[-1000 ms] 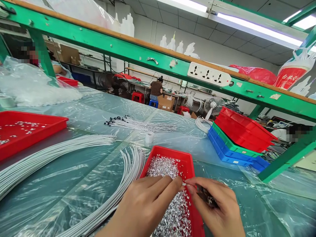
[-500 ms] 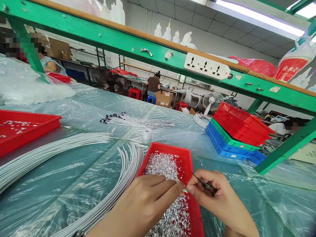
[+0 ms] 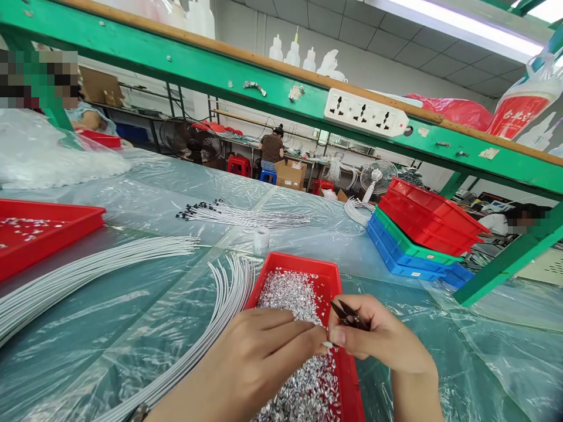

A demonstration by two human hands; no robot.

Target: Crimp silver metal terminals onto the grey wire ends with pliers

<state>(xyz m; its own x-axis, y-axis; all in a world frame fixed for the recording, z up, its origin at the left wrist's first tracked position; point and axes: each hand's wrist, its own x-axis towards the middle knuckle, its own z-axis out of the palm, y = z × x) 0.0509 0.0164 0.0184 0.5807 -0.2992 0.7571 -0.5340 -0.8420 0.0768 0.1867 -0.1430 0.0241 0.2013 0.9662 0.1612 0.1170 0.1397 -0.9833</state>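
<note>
White wires [image 3: 132, 328] fan along the near left within reach, the left hand [image 3: 259, 357] pinches a tiny metal piece against the right hand [image 3: 378, 340], which also clamps dark tweezers [image 3: 347, 313], over the red tray [image 3: 341, 375] so spills land in it.

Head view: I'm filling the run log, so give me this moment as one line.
left hand: pinching small piece | right hand: holding tweezers | below: red tray of silver bits | white wires beside
</note>
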